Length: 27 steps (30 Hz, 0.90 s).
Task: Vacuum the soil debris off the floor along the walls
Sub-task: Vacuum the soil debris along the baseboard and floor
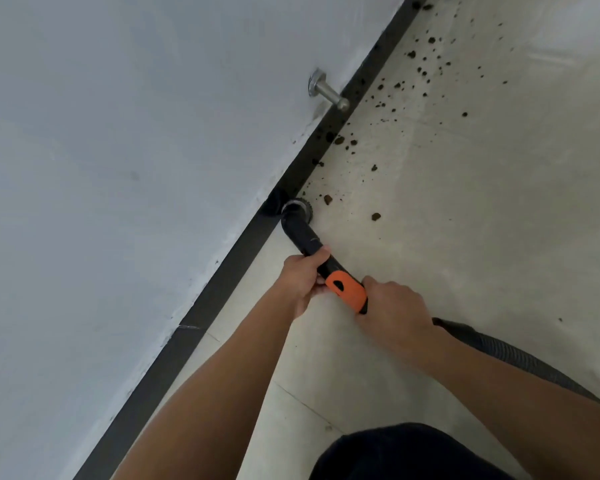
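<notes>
At the bottom edge a dark garment [409,452] on the person's lap or knee is cut off by the frame. Two bare forearms reach forward from there over the pale tiled floor [465,237]. One ribbed grey vacuum hose [520,358] curves in from the right edge and disappears behind the right forearm, so its joint with the handle is hidden.

The right hand [392,306] is clenched around the rear of the handle, just behind one orange grip piece [347,291], knuckles up and thumb hidden underneath. The left hand [303,278] wraps the black vacuum tube [303,237] from the wall side, just ahead of the orange piece, its thumb lying across the top of the tube. Both wrists are roughly straight and the hands sit close together.

The tube bends down to one round brush nozzle [297,207], which rests on the floor against the black baseboard [222,282]; its bristles are hard to make out.

Beyond the nozzle the soil debris [413,81] lies scattered along the baseboard: two larger clods sit near the nozzle, then dozens of crumbs and specks too many to count, running to the top edge. One metal doorstop [328,93] sticks out from the white wall [118,168] above the baseboard.
</notes>
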Each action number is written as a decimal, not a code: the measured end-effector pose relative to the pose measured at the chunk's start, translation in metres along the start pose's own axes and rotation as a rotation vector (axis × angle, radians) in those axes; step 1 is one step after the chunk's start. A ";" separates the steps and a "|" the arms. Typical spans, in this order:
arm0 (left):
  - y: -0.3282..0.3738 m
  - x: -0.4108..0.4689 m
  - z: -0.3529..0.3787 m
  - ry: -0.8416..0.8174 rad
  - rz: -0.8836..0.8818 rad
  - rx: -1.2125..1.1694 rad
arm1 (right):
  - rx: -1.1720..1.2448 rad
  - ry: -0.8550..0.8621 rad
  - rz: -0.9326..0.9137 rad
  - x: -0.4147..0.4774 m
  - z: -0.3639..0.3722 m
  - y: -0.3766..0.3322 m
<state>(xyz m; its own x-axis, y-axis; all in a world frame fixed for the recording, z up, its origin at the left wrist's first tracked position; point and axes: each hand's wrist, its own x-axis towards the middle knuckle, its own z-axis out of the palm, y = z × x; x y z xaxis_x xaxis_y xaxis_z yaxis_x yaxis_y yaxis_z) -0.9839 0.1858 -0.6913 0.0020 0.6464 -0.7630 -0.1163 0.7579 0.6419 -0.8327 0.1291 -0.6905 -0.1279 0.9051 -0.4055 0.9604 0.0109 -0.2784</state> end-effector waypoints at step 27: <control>-0.018 -0.017 0.010 -0.078 -0.060 0.076 | -0.032 -0.039 0.025 -0.028 0.012 0.017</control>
<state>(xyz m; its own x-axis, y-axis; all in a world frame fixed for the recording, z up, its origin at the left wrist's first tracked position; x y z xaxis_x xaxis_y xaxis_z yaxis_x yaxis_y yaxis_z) -0.9715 0.1621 -0.6894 0.0842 0.6027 -0.7936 -0.0384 0.7978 0.6018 -0.8156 0.0988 -0.6938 -0.1124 0.8882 -0.4454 0.9709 0.0027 -0.2396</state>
